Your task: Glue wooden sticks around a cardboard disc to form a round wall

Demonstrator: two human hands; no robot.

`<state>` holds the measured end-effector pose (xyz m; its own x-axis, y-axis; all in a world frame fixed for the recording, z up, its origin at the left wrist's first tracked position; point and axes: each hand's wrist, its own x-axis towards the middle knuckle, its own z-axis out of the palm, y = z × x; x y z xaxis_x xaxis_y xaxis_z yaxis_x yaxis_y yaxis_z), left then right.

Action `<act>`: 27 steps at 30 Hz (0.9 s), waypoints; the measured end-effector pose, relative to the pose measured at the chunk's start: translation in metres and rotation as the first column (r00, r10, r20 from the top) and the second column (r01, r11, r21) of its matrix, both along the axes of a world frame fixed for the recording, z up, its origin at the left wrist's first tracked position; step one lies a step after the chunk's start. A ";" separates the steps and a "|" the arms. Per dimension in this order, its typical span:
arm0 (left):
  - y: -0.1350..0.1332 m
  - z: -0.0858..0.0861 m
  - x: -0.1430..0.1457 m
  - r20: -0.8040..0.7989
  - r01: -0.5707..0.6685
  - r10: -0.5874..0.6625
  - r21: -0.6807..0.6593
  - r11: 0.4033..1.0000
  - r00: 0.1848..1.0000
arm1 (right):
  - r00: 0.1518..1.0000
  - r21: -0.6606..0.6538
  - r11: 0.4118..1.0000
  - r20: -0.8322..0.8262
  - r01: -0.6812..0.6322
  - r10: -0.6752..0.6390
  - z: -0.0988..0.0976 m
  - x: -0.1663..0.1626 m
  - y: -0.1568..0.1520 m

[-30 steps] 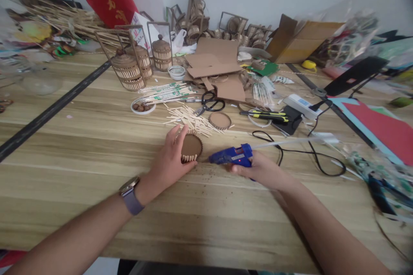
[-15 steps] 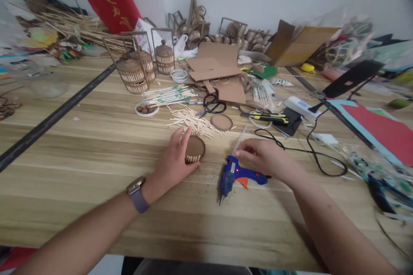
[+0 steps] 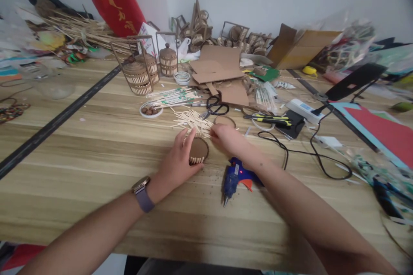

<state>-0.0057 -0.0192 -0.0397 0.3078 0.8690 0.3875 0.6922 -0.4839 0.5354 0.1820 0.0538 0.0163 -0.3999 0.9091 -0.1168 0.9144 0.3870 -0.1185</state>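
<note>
My left hand curves around a round brown cardboard base, gripping its rim between thumb and fingers. Short pale sticks stand along the near part of that rim. Over at the right edge of a loose pile of short wooden sticks is my right hand, its fingers curled together; what they pinch, if anything, is hidden. Below my right forearm lies a blue glue gun, nozzle toward me, its red light lit. Partly behind my right hand sits a second round cardboard base.
Black scissors, a white dish of brown balls and bundled sticks lie beyond the pile. Finished small lidded baskets stand back left. Cardboard sheets, a yellow cutter and a black cable lie farther out.
My right hand has moved left and away from me, from the glue gun's clear stick to the edge of the wooden stick pile. My left hand keeps its hold on the base.
</note>
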 end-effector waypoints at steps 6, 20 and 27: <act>0.000 0.000 0.000 0.009 0.008 -0.008 0.006 1.000 1.000 | 0.999 -0.042 0.999 -0.031 0.031 -0.032 0.006 0.014 -0.013; 0.001 -0.004 -0.003 -0.015 -0.008 0.009 0.041 0.999 1.000 | 0.865 -0.239 0.943 -0.493 -0.231 0.087 0.026 0.013 -0.046; 0.002 -0.006 -0.003 -0.017 0.003 -0.002 0.068 0.998 1.000 | 0.867 -0.230 0.942 -0.487 -0.244 0.105 0.013 0.004 -0.048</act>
<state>-0.0091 -0.0171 -0.0452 0.3165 0.8400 0.4407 0.6997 -0.5204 0.4894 0.1861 0.0057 0.0294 -0.6192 0.7770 -0.1129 0.6467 0.4231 -0.6346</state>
